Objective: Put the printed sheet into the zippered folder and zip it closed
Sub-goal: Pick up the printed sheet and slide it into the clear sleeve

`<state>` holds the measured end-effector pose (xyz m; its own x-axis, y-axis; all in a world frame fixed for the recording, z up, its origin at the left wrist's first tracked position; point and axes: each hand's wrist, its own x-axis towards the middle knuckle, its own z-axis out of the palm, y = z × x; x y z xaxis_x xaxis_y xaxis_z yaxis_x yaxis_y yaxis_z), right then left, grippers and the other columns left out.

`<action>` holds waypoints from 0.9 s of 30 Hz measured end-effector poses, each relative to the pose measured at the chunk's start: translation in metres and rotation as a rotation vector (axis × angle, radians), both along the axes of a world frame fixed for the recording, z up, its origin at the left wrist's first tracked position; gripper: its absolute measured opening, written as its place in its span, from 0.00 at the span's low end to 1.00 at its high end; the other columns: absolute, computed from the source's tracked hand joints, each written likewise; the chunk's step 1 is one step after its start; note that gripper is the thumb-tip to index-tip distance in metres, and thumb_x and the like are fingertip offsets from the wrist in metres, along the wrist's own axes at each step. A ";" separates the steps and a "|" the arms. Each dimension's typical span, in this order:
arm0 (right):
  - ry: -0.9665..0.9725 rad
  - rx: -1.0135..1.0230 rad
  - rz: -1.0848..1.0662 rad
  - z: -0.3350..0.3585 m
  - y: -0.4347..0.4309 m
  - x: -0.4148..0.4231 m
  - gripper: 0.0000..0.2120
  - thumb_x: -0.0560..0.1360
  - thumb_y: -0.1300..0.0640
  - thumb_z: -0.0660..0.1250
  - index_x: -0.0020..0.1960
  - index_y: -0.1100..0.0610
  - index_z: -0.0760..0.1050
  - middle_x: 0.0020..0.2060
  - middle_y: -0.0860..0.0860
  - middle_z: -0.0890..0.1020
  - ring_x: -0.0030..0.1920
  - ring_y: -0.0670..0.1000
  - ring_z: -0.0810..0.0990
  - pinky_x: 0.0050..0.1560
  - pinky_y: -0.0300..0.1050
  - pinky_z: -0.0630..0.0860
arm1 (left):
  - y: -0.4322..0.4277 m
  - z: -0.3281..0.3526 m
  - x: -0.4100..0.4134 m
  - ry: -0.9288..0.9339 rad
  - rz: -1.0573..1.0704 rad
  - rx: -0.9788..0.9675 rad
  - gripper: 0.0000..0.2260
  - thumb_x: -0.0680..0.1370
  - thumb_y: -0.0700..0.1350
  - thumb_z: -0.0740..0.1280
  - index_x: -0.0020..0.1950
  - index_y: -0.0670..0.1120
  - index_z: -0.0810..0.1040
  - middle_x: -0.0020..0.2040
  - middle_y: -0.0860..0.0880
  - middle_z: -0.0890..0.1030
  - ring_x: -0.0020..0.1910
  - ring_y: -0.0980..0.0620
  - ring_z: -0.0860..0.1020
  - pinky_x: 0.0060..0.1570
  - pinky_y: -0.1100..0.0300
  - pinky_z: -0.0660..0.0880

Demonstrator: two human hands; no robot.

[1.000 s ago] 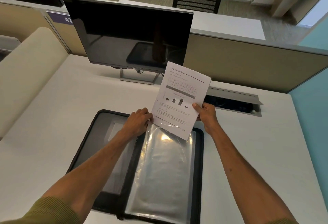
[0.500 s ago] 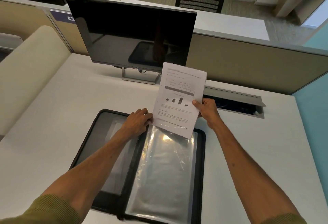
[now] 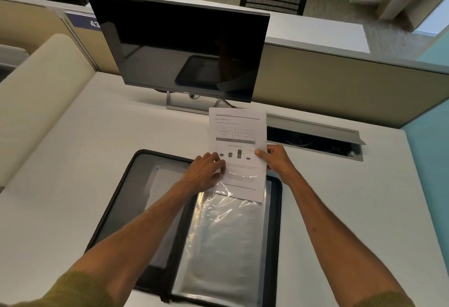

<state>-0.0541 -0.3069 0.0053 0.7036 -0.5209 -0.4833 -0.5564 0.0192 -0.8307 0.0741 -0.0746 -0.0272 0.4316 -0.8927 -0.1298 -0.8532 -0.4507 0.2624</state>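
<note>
The black zippered folder (image 3: 275, 221) lies open on the white desk, with clear plastic sleeves (image 3: 223, 246) on its right half. The printed sheet (image 3: 239, 141), white with a table and a small bar chart, stands over the sleeves' top edge, its lower part under the clear plastic. My right hand (image 3: 275, 159) pinches the sheet's right edge. My left hand (image 3: 206, 172) rests on the sheet's left side at the sleeve's opening, fingers on the plastic.
A dark monitor (image 3: 182, 49) on a metal stand sits just behind the folder. An open cable tray (image 3: 315, 136) runs along the desk's back right. A beige partition (image 3: 340, 88) closes the far edge, and a padded divider (image 3: 43, 83) the left.
The sheet has turned upright from its tilt and slid lower into the sleeve. My left hand has shifted right onto the sheet's edge. The view has tipped down slightly.
</note>
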 end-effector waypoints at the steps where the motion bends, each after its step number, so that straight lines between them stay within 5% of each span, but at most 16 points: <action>1: 0.001 0.009 0.002 -0.001 0.000 -0.001 0.16 0.83 0.56 0.70 0.68 0.62 0.80 0.61 0.58 0.86 0.53 0.54 0.87 0.47 0.43 0.83 | -0.004 -0.001 -0.003 -0.009 0.006 -0.012 0.10 0.85 0.53 0.65 0.64 0.52 0.78 0.65 0.51 0.76 0.62 0.50 0.76 0.64 0.52 0.76; 5: 0.023 0.033 0.030 -0.002 -0.003 -0.006 0.17 0.82 0.57 0.71 0.69 0.63 0.79 0.63 0.58 0.85 0.62 0.59 0.86 0.61 0.55 0.84 | -0.013 -0.005 -0.011 -0.037 0.045 -0.013 0.10 0.85 0.52 0.65 0.63 0.51 0.78 0.64 0.51 0.77 0.61 0.49 0.76 0.63 0.52 0.75; 15: 0.113 0.046 0.151 -0.015 -0.001 -0.025 0.20 0.81 0.61 0.72 0.71 0.65 0.77 0.68 0.59 0.83 0.66 0.61 0.84 0.70 0.61 0.80 | -0.020 -0.009 -0.024 0.007 0.036 0.019 0.10 0.84 0.51 0.65 0.65 0.52 0.78 0.62 0.52 0.79 0.62 0.49 0.76 0.64 0.51 0.75; 27: 0.097 -0.165 -0.148 -0.008 0.018 0.005 0.13 0.86 0.58 0.63 0.66 0.63 0.80 0.64 0.59 0.85 0.61 0.60 0.85 0.64 0.60 0.83 | -0.020 -0.013 -0.032 0.008 0.044 0.021 0.10 0.84 0.46 0.65 0.64 0.52 0.78 0.62 0.53 0.79 0.64 0.49 0.75 0.63 0.52 0.73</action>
<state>-0.0487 -0.2886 -0.0027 0.5680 -0.6923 -0.4450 -0.6351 -0.0248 -0.7721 0.0420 -0.0951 -0.0401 0.4694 -0.8698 -0.1518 -0.8302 -0.4933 0.2597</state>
